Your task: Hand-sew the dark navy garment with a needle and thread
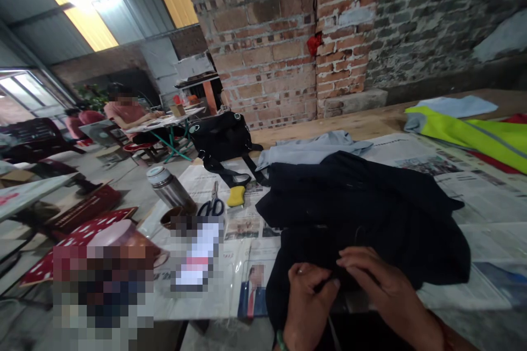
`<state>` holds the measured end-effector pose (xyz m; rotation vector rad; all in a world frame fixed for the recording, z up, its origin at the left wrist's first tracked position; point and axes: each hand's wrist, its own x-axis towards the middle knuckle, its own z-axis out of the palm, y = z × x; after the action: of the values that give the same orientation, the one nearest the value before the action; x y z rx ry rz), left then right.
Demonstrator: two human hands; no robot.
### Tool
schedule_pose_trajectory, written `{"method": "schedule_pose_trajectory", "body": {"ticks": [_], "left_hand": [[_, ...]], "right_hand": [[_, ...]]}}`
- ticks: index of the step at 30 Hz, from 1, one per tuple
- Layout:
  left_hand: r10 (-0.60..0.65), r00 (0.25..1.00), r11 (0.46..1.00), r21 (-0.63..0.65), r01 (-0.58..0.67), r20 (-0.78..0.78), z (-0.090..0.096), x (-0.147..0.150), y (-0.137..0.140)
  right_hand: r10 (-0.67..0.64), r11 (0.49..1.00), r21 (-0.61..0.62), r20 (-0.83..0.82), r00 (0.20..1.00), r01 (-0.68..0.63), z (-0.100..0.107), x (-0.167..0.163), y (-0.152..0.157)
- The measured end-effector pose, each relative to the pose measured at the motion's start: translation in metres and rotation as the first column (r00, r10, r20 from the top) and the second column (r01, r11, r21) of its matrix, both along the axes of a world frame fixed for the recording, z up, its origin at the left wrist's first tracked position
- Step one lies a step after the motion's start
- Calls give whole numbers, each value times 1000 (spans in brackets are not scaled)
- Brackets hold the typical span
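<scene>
A dark navy garment (362, 192) lies bunched over the newspaper-covered table, its near part hanging toward me. Its folds hide its full shape. My left hand (308, 301) is closed on the near cloth, thumb and curled fingers pinching it. Close by on the right, my right hand (381, 279) has its fingers drawn together over the same dark cloth. Whatever sits between those fingertips is too small to make out. The two hands are a small gap apart, with a ring on a left finger and a green bracelet (281, 340) at the left wrist.
Left of the garment are scissors (214, 205), a yellow object (236, 196), a steel flask (171, 189) and a black bag (224, 134). Pale grey cloth (313, 148) lies behind; a neon-yellow garment (481, 134) is at right. Several people sit farther back, one person (127, 112) at a table.
</scene>
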<state>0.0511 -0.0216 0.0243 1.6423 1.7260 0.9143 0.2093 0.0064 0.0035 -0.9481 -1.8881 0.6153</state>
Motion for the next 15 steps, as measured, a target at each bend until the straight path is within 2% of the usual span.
{"method": "schedule_pose_trajectory", "body": {"ticks": [4, 7, 9, 12, 15], "left_hand": [[-10, 1000, 1000, -20, 10, 9, 1, -1, 0], [-42, 999, 999, 2, 42, -3, 2, -3, 0], [-53, 999, 998, 16, 53, -9, 4, -4, 1], [-35, 999, 999, 24, 35, -6, 6, -4, 1], [-41, 999, 999, 31, 41, 9, 7, -5, 1]], "right_hand": [[-25, 993, -119, -125, 992, 10, 4, 2, -4], [-118, 963, -266, -261, 958, 46, 12, 7, -3], [-184, 929, -368, -376, 908, 35, 21, 12, -1], [-246, 879, -472, -572, 782, -69, 37, 23, 1], [-316, 826, -546, -657, 684, -142, 48, 42, -2]]}}
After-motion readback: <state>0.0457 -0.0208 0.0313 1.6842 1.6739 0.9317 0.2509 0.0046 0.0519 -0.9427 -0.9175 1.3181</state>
